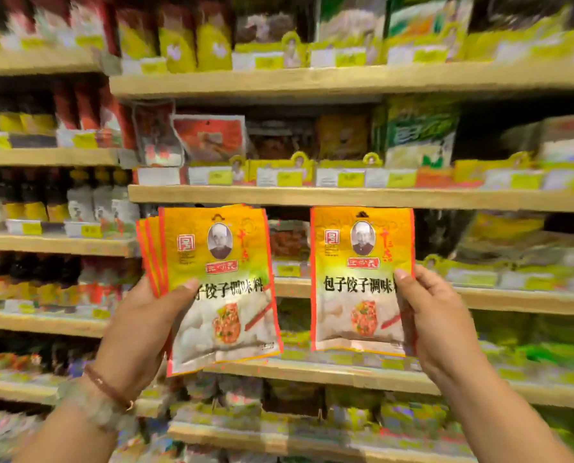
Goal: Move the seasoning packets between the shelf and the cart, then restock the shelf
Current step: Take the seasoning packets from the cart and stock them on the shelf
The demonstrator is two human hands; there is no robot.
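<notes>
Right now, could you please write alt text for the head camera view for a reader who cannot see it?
The left hand holds a fanned stack of orange seasoning packets and the right hand holds a single matching packet, both upright in front of stocked wooden store shelves.

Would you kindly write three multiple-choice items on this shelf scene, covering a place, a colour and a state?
1. Where is the single seasoning packet?
A. in the right hand
B. on a shelf
C. in a cart

2. What colour is the packets' upper half?
A. blue
B. orange-yellow
C. black

3. How does the left hand hold the fanned stack of packets?
A. flat on the palm
B. not at all
C. thumb pinching the front

Answers: 1 A, the fingers grip its right edge; 2 B, both fronts show it; 3 C, the thumb lies across the front packet.
</notes>
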